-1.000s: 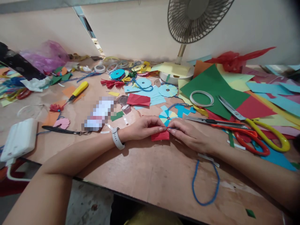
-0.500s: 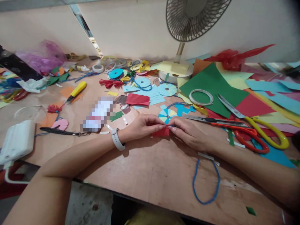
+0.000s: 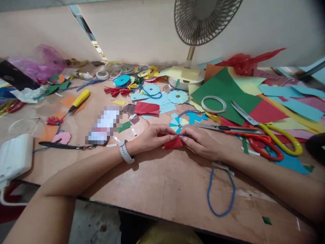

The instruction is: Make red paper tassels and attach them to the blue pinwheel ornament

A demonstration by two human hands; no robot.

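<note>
- Cord [image 3: 208,193]: blue loop nearest on the surface [image 3: 152,189].
- Red slip [image 3: 174,143]: between both hands.
- Right hand [image 3: 203,142]: grip pinched on its right corner.
- Left hand [image 3: 157,137]: grip pinched on its upper edge.
- Wheel [image 3: 175,124]: just beyond the fingertips.
- Fan [image 3: 205,20]: at the back.

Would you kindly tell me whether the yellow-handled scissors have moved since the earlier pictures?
No; against the white ring, the yellow-handled scissors show no shift either way.

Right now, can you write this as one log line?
left hand: pinching red paper | right hand: pinching same paper | just beyond: blue-and-yellow disc
</note>
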